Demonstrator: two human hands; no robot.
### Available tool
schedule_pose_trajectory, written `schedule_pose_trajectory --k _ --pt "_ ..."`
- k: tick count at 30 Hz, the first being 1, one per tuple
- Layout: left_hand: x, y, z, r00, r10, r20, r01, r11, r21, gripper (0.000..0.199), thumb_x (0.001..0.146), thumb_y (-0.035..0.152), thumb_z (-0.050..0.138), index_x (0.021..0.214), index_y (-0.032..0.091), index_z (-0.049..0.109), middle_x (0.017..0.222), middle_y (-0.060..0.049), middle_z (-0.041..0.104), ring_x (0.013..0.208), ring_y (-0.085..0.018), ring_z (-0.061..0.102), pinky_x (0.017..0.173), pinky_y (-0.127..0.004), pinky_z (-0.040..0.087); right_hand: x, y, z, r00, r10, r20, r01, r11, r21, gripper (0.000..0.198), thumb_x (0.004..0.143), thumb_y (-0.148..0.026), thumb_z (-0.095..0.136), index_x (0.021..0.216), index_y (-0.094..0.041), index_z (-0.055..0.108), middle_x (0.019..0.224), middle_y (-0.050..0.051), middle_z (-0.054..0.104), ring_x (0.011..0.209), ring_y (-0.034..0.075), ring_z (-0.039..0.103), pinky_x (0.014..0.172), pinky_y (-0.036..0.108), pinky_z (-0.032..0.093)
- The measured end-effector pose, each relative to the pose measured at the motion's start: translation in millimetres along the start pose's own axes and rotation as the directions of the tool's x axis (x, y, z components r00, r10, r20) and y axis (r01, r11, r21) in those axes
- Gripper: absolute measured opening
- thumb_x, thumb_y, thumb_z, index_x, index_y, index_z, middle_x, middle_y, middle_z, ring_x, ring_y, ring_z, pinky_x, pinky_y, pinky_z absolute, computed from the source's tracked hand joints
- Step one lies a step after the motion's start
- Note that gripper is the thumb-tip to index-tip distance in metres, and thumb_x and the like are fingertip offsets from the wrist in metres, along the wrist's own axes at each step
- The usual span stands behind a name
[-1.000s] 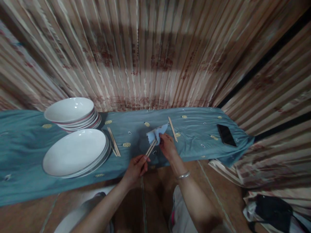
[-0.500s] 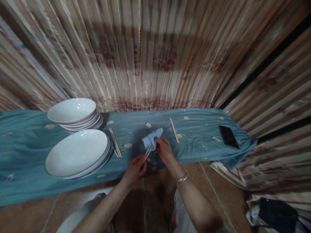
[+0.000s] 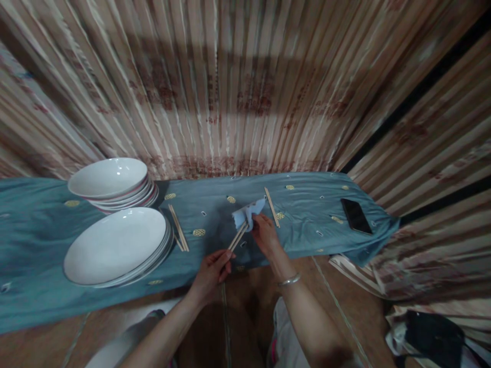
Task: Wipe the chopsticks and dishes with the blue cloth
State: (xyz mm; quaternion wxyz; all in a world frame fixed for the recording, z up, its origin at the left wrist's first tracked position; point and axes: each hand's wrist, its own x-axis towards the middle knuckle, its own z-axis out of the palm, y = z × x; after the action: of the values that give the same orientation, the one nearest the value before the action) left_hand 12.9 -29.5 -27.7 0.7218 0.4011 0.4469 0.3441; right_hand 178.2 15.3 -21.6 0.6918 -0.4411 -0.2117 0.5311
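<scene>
My left hand [image 3: 215,266] is closed on the near end of a pair of chopsticks [image 3: 237,238], which slant up and away over the table's front part. Around their far end is a light blue cloth [image 3: 248,212], bunched and folded. My right hand [image 3: 264,234] pinches this cloth from the right side; its fingertips are partly hidden by the folds. To the right of the cloth lies another pair of chopsticks [image 3: 272,207] on the tablecloth. Several more chopsticks [image 3: 178,228] lie left of my hands, beside the plates.
A stack of white oval plates [image 3: 115,248] stands at the left front, with a stack of white bowls [image 3: 109,179] behind it. A black phone [image 3: 356,215] lies at the right on the teal tablecloth [image 3: 307,225]. Pleated curtains [image 3: 238,92] hang behind the table.
My right hand and the cloth have moved right and slightly up along the chopsticks, away from my left hand. More of the chopsticks' length now shows between the hands.
</scene>
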Motion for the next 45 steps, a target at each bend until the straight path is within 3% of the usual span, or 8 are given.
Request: schedule_pose_trajectory --k 9,18,31,45 --pt "7.9 1.2 -3.3 0.999 0.035 -0.029 -0.035 0.999 -0.008 0.044 0.064 0.056 0.067 0.071 0.013 0.063 0.044 0.007 0.045 0.035 -0.003 0.026 0.039 -0.020 0.012 -16.8 6.2 19.4 0.990 0.101 0.102 -0.102 0.995 0.011 0.011 0.056 -0.027 0.070 0.062 -0.020 0.063 0.052 -0.005 0.060 0.055 0.013 0.056 0.052 0.023 0.042" --pt "8.8 7.0 -4.0 0.998 0.058 -0.040 -0.058 0.998 -0.019 0.045 0.063 0.057 0.067 0.072 0.013 0.062 0.042 0.007 0.043 0.035 -0.003 0.025 0.039 -0.021 0.012 -25.4 24.1 26.9 0.980 0.155 0.128 -0.157 0.988 0.007 0.009 0.056 -0.025 0.070 0.062 -0.018 0.068 0.053 -0.004 0.061 0.049 0.008 0.048 0.051 0.020 0.037" --pt "10.0 1.3 -4.3 0.999 0.012 -0.031 -0.013 1.000 -0.024 0.050 0.061 0.058 0.069 0.083 0.012 0.066 0.052 0.004 0.053 0.034 -0.003 0.032 0.039 -0.020 0.014 -26.0 18.2 25.0 0.981 0.136 0.134 -0.130 0.990 -0.055 0.012 0.057 -0.028 0.070 0.063 -0.018 0.068 0.053 -0.004 0.060 0.049 0.009 0.048 0.052 0.021 0.038" --pt "5.8 3.0 -4.3 1.000 -0.005 -0.020 0.005 1.000 -0.016 0.047 0.062 0.055 0.069 0.082 0.012 0.067 0.047 0.005 0.050 0.035 -0.003 0.030 0.039 -0.021 0.013 -24.5 18.3 23.0 0.984 0.126 0.127 -0.123 0.992 -0.026 0.011 0.057 -0.027 0.071 0.064 -0.018 0.068 0.054 -0.005 0.062 0.049 0.009 0.050 0.051 0.020 0.038"
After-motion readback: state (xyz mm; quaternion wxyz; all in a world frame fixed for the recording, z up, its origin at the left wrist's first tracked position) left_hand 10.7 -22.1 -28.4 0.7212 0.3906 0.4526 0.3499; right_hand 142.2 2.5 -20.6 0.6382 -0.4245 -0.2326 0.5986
